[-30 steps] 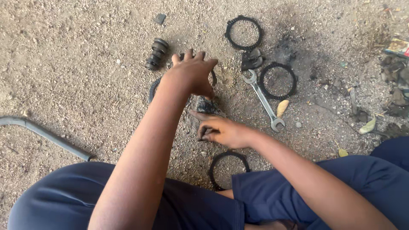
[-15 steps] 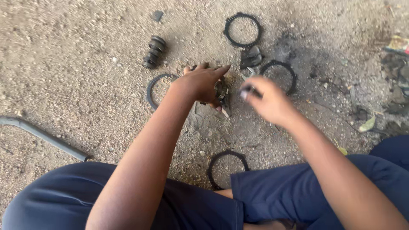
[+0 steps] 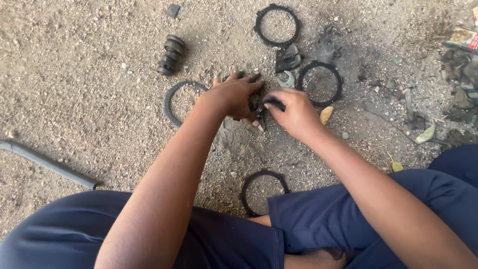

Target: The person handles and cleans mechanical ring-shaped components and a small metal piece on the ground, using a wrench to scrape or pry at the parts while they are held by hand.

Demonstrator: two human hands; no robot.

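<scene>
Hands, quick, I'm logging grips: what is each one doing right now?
Left hand: closed on a small dark part.
Right hand: fingers pinched on the same part, beside the left.

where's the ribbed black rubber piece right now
In the head view the ribbed black rubber piece lies on the gravel at upper left, above the toothed ring by the left hand.

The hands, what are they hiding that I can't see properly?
- Small dark part: head view, mostly covered by the left hand and right hand; its shape is unclear.
- Wrench: only its open end shows above the right hand.
- Grey pipe: cut off by the left edge.
</scene>
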